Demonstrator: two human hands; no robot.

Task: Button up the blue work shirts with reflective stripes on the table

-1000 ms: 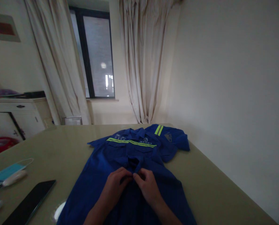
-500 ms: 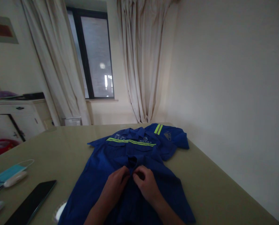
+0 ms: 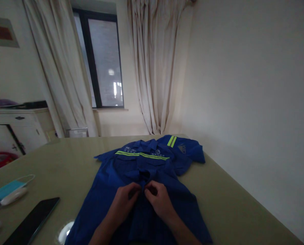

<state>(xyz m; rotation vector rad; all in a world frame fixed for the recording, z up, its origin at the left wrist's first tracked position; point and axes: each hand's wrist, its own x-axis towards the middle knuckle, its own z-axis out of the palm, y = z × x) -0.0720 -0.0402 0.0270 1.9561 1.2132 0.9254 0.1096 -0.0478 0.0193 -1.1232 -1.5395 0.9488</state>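
Observation:
A blue work shirt [image 3: 106,190] with yellow-green reflective stripes lies spread on the table, collar toward the far edge. My left hand [image 3: 126,200] pinches the front edge of the shirt at its middle. Close beside it, my right hand [image 3: 159,199] pinches the same front opening, thumb and forefinger forming a ring. Just beyond the fingertips the cloth gapes in a dark fold. Whatever small part of the placket sits between the fingertips is hidden. One sleeve reaches out to the far right with a stripe and a printed mark.
On the table [image 3: 72,160] at left lie a black phone [image 3: 33,221], a blue face mask [image 3: 7,190] and a whitish oblong object [image 3: 14,196]. A bright round spot shows by the shirt's lower left. A wall [image 3: 256,102] runs along the right side.
My left hand's thumb and forefinger have bowed apart into a rounder pinch. My right hand stays nearly in place, and the shirt lies almost the same.

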